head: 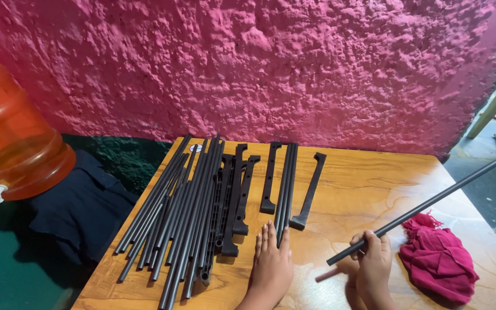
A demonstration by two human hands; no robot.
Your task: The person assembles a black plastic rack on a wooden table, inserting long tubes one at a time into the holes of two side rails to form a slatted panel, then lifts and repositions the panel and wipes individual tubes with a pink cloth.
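Right, person's at a light wooden table (368, 189) pushed up vs a rough, bumpy pink plaster wall (271, 63). Right hand (373, 263) is curled round the near end of a long thin black rod (417, 210), fingers wrapped shut on it; rod slants up and away to the right, far end out past the table edge, whole thing lifted off the wood. Its shadow falls on the tabletop just below the fist.

Left hand (272, 265) lies flat, palm down, fingers straight and together, holding nothing. Fingertips sit right by the near ends of a pair of black rods (286, 192) lying side by side; touching or just short, can't tell.

Left of that, a big loose bundle of long black tubes (173, 212), fanned a bit, running front to back. Next to the bundle, several flat black plastic brackets with hooked ends (237, 198), and one more bracket (310, 192) on its own to the right of the rod pair.

Crumpled dark pink cloth (436, 259) on the table's right side, near the right hand but not touching.

Off to the left, below table level: an orange see-through water jug with a small white tap (15, 146), and a dark blue cloth (81, 206) heaped on a green floor (1, 270).
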